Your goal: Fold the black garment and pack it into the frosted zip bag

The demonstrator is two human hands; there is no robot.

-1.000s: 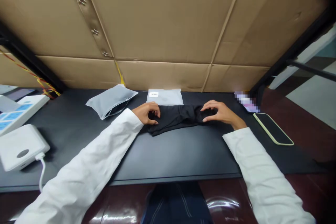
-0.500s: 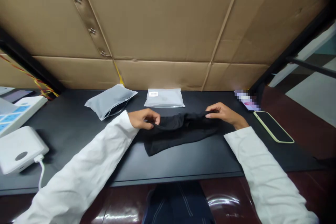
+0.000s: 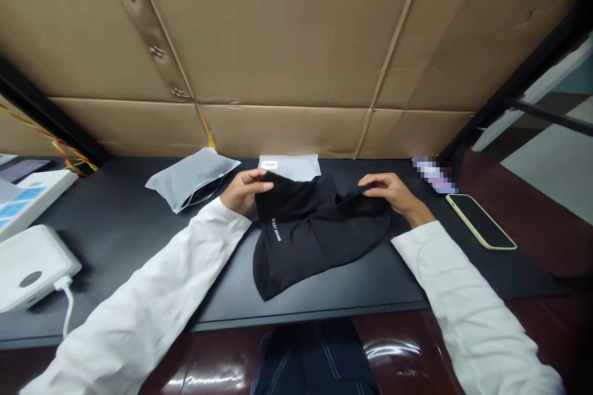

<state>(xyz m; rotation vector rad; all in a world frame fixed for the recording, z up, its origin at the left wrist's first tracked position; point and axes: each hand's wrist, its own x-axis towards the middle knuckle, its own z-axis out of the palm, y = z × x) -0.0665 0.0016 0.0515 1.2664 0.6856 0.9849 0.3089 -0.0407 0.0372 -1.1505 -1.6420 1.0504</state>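
Observation:
A soft black cloth garment [image 3: 319,234], perhaps a balaclava or neck gaiter, is spread between my two hands above the black table. Small white lettering, seemingly "West Biking", runs down its left side. At its upper left corner, my left hand [image 3: 245,190] pinches the edge between thumb and fingers. My right hand [image 3: 389,191] grips the upper right edge, where the fabric is folded and bunched. A pointed lower corner hangs toward the table's front. Behind the cloth lies a flat frosted pouch [image 3: 296,166] with a white barcode label, partly covered from view.
Left of centre, another frosted zip pouch [image 3: 192,176] lies with its mouth gaping. A phone [image 3: 482,222] with a pale green rim is at right, beside a blurred-out item [image 3: 435,174]. A white charger [image 3: 39,265] with cable and a power strip [image 3: 28,194] occupy the left.
Both hands have risen slightly, my left one more and a little leftward. The black garment has been spread out, its front face and lettering now showing and covering more of the pouch behind.

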